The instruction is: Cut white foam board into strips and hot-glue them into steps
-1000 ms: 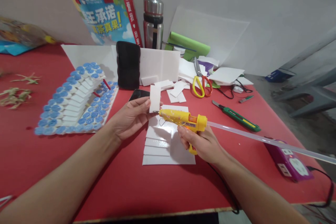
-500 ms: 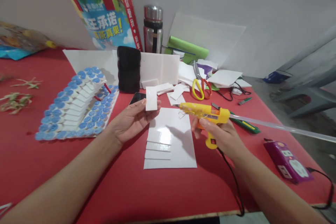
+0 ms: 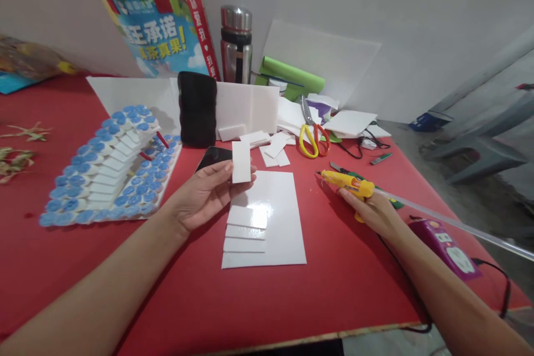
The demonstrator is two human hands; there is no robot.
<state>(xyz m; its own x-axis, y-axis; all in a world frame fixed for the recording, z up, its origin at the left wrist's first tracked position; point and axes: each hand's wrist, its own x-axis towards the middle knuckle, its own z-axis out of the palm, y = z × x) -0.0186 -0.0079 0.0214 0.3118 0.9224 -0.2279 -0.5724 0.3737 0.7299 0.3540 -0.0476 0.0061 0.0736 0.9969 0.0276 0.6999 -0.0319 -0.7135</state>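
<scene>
My left hand (image 3: pixel 211 189) pinches a small white foam board strip (image 3: pixel 241 162) upright between thumb and fingers. Below it on the red table lies a larger white board (image 3: pixel 286 222), with several overlapping strips (image 3: pixel 245 239) set like steps along its left part. To the right, my right hand (image 3: pixel 369 203) is closed around a yellow hot glue gun (image 3: pixel 350 182), its nozzle pointing left and a long clear glue stick (image 3: pixel 454 223) sticking out of its back. The gun is low, close to the table, beside a green utility knife (image 3: pixel 394 200).
A model staircase edged with blue-and-white rounds (image 3: pixel 112 172) stands on the left. Scissors (image 3: pixel 308 139), loose white strips (image 3: pixel 276 147) and a black phone-shaped object (image 3: pixel 213 157) lie behind the board. A purple power socket box (image 3: pixel 446 247) sits at right, and a steel flask (image 3: pixel 236 44) at the back.
My right hand has moved the glue gun right and down, away from the strip and the board. My left hand still holds the strip in nearly the same place. The view has shifted slightly.
</scene>
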